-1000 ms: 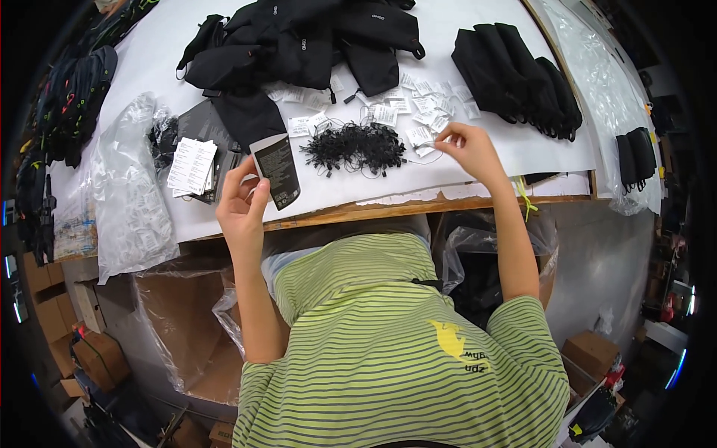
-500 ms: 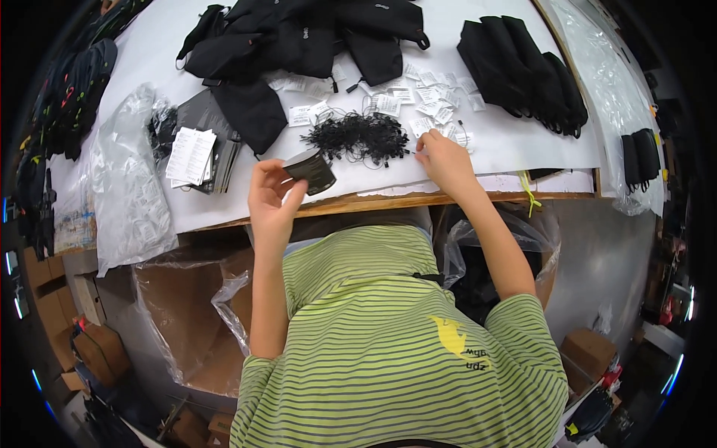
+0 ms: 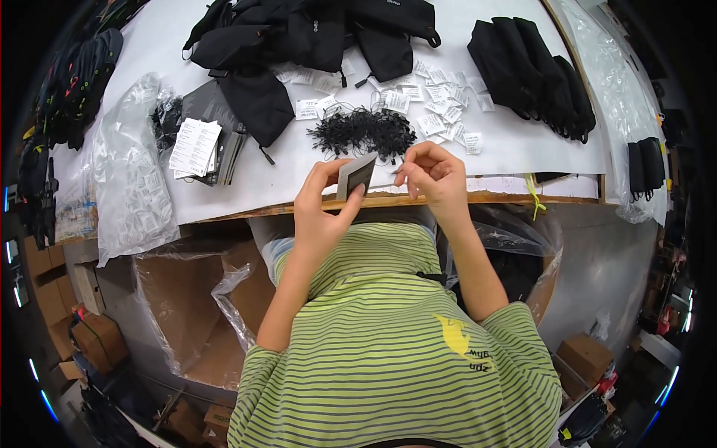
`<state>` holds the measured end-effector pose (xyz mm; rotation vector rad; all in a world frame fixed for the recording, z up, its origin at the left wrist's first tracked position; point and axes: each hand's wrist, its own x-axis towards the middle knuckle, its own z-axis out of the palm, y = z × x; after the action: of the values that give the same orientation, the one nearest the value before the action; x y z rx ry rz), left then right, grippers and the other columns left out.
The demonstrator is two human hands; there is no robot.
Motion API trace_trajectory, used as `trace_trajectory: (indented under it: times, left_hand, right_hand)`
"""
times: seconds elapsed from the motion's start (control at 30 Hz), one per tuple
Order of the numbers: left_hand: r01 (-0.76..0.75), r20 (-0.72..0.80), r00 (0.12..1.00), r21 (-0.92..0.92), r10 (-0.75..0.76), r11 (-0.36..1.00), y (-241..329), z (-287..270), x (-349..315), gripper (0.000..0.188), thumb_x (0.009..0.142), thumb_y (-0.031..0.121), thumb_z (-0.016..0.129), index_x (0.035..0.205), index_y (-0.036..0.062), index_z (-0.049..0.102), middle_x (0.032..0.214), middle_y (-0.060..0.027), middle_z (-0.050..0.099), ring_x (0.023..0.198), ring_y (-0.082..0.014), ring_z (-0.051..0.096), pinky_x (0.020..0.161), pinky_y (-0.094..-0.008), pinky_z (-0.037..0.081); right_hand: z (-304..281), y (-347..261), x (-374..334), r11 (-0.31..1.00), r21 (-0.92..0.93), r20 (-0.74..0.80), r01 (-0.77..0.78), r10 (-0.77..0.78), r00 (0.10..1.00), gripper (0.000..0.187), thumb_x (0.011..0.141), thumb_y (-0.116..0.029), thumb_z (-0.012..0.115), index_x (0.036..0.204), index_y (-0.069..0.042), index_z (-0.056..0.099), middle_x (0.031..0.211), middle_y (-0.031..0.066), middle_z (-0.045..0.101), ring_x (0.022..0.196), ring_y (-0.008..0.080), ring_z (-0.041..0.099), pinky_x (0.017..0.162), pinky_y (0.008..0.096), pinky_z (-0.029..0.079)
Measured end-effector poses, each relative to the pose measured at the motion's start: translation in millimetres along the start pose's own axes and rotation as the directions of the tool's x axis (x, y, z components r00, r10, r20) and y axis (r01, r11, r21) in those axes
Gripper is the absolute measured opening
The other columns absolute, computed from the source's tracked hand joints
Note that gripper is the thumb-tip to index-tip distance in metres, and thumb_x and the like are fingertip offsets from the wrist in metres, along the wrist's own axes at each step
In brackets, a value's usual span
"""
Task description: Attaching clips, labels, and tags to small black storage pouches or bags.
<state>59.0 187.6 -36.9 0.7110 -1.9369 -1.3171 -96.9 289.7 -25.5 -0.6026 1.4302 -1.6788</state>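
My left hand (image 3: 321,209) is closed on a folded dark grey hang tag (image 3: 360,175), its thumb on the front face, held upright above the table's near edge. Just right of it, my right hand (image 3: 439,183) is pinched, with the thin dark end of what looks like a black tag string (image 3: 396,171) at its fingertips. Beyond both hands lies a tangled heap of black tag strings (image 3: 360,133). Small white printed labels (image 3: 437,108) are scattered behind and to its right.
Black fabric pouches (image 3: 314,37) are piled at the back, with more black pouches (image 3: 515,67) stacked at the right. White cards (image 3: 196,146) lie on dark tags at the left, beside a clear plastic bag (image 3: 131,179). A plastic-lined carton (image 3: 187,313) stands below the table.
My left hand has moved right with the hang tag, now turned more edge-on. My right hand has drawn back from the labels toward me, and the two hands are closer together.
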Motion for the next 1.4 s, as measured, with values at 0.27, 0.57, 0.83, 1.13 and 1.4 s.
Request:
trace_trajectory:
  times: [0.27,0.57,0.83,1.13,1.4]
  left_hand:
    - [0.056,-0.035,0.998,-0.090,-0.059,0.994,4.5,-3.3,-4.9,0.025,0.077,0.001,0.068,0.101,0.0012,0.060,0.088,-0.0064,0.061,0.082,-0.0170,0.062,0.078,-0.0283,0.049]
    - [-0.002,-0.069,0.998,-0.084,-0.003,0.996,3.7,-2.1,-4.9,0.022,0.077,0.000,0.068,0.097,0.0012,0.061,0.082,-0.0058,0.059,0.076,-0.0151,0.060,0.072,-0.0261,0.046]
    - [-0.086,-0.074,0.993,0.020,0.088,0.996,5.8,-2.8,-3.1,0.021,0.076,-0.003,0.068,0.097,0.0005,0.062,0.082,-0.0073,0.059,0.074,-0.0167,0.059,0.069,-0.0258,0.046]
    - [-0.100,-0.073,0.992,0.048,0.103,0.994,7.3,-3.7,-2.2,0.021,0.076,-0.003,0.068,0.096,0.0005,0.061,0.082,-0.0073,0.060,0.074,-0.0168,0.060,0.068,-0.0262,0.047]
    - [-0.011,-0.071,0.997,-0.072,0.006,0.997,4.6,-0.9,-6.0,0.022,0.076,-0.001,0.068,0.097,0.0011,0.061,0.081,-0.0070,0.061,0.072,-0.0162,0.061,0.068,-0.0266,0.048]
  right_hand:
    - [16.8,-14.0,-2.9,0.984,0.165,0.055,-0.064,0.056,0.997,0.004,0.084,-0.005,0.063,0.084,-0.005,0.060,0.063,-0.0049,0.050,0.054,0.0003,0.044,0.048,0.0153,0.033]
    - [23.4,-5.7,-3.4,0.958,-0.277,0.026,0.072,-0.067,0.997,0.008,0.083,-0.008,0.066,0.086,-0.002,0.061,0.060,-0.0096,0.042,0.052,-0.0013,0.028,0.047,0.0178,0.021]
    - [27.5,-8.7,-1.4,0.983,-0.183,0.015,-0.012,0.015,1.000,0.008,0.080,-0.008,0.067,0.085,-0.002,0.063,0.056,-0.0097,0.032,0.053,0.0005,0.024,0.048,0.0195,0.020]
    - [29.7,-10.8,-2.6,0.899,-0.429,-0.038,0.090,-0.118,0.992,0.010,0.079,-0.008,0.068,0.085,-0.002,0.063,0.055,-0.0078,0.025,0.052,0.0027,0.022,0.047,0.0222,0.019]
    - [35.4,-5.1,-3.3,0.700,-0.630,-0.009,0.336,-0.438,0.899,0.011,0.077,-0.009,0.070,0.085,-0.005,0.064,0.052,-0.0026,0.030,0.047,0.0058,0.025,0.043,0.0236,0.022]
